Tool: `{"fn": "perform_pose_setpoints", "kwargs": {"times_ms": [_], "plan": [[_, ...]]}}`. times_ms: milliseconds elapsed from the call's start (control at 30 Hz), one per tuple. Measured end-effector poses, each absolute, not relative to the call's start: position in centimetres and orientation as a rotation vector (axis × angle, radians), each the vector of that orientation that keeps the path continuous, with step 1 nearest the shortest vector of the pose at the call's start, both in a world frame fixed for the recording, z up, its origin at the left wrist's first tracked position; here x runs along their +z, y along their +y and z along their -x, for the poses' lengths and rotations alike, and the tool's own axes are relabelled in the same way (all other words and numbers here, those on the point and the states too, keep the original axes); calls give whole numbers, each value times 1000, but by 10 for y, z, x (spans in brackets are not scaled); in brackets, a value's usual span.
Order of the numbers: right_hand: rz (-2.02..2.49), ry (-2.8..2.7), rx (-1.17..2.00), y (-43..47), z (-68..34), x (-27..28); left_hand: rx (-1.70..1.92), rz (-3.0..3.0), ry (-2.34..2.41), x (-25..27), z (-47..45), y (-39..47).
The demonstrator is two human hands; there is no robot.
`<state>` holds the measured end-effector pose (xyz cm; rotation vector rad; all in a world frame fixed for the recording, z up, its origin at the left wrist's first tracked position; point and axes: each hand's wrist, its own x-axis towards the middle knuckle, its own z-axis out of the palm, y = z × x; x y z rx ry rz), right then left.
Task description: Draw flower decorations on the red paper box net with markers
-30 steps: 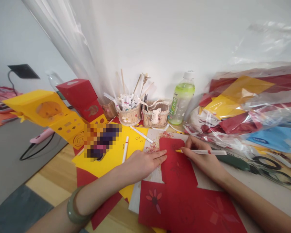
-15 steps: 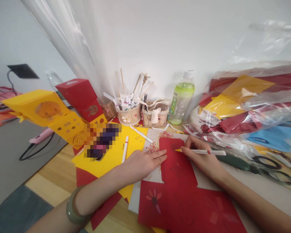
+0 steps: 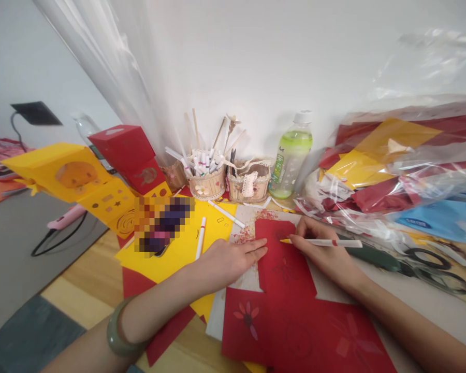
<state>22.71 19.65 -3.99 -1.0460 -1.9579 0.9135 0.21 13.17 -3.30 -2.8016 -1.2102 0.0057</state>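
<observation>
My right hand (image 3: pixel 318 251) is closed in a pinch round a white felt-tip marker (image 3: pixel 334 242) with a yellow tip and a red band. Its tip is at the upper part of a red card sheet (image 3: pixel 275 230); I cannot tell whether it touches. Flower and spiral patterns mark the sheet, and a flower at the lower left has reddish and purple petals. My left hand (image 3: pixel 231 261), with a green bangle on the wrist, lies flat, fingers stretched out to the sheet's left edge. Red and orange bits (image 3: pixel 244 235) lie scattered on the pale board (image 3: pixel 217 321) underneath.
Behind stand a basket of markers (image 3: pixel 206 186), a second basket (image 3: pixel 248 190) and a green drink bottle (image 3: pixel 293 155). Scissors (image 3: pixel 435 274) and a plastic bag of paper (image 3: pixel 388 160) are at right. Yellow sheets (image 3: pixel 182 233), loose markers (image 3: pixel 201 238) and folded yellow card (image 3: pixel 70 166) lie left.
</observation>
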Motion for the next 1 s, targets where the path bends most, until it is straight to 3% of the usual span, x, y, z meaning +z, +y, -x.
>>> {"fn": "perform_pose_setpoints", "kwargs": {"times_ms": [467, 667, 1000], "plan": [[1170, -1638, 930, 183, -228, 8, 71, 2794, -1243, -29, -5, 131], [1173, -1573, 1195, 159, -239, 9, -119, 2838, -1255, -37, -1, 132], [1252, -1303, 1190, 125, -264, -5, -452, 2669, -1420, -12, 12, 131]]}}
